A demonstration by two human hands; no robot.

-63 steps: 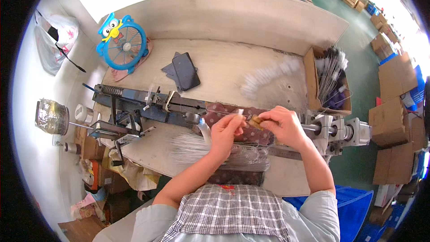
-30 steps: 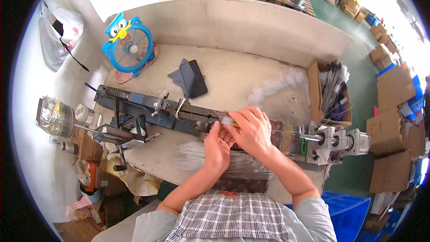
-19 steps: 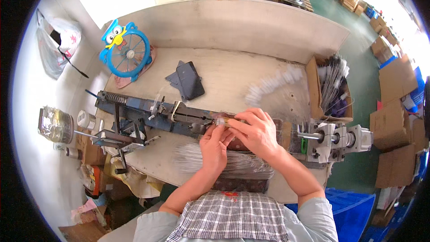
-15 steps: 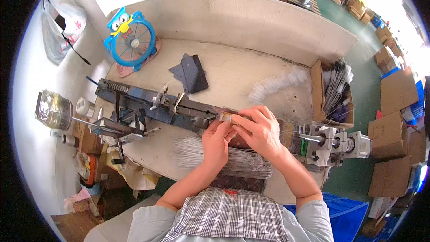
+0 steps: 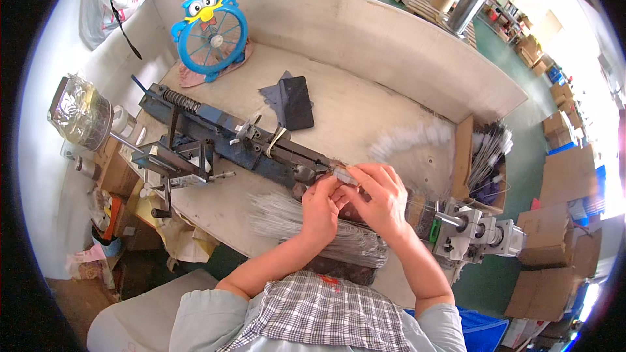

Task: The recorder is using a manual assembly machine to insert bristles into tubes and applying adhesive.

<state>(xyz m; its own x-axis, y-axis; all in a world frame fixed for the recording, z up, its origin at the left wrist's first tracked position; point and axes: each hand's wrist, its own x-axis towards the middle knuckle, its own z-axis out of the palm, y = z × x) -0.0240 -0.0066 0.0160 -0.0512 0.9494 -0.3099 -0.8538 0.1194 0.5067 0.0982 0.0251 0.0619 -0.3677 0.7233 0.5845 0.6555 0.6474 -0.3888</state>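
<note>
My left hand and my right hand meet fingertip to fingertip at the right end of a long dark metal fixture. Thumb and fingers of the right hand are closed on a small pale, partly clear piece, its kind too small to make out. The left hand is pinched just beside it; what lies between its fingertips is hidden. Under both wrists lies a thick bundle of thin silvery wires, its left ends fanned out over the table.
A hand crank stands left of the fixture, and a metal shaft unit at the right edge. Behind are a dark flat phone-like slab, a blue toy-faced fan and a cardboard box of wires. A low partition bounds the table.
The whole view has turned and shifted with my head. Both hands stay together at the fixture's end, and the pale piece now slants more between the fingers.
</note>
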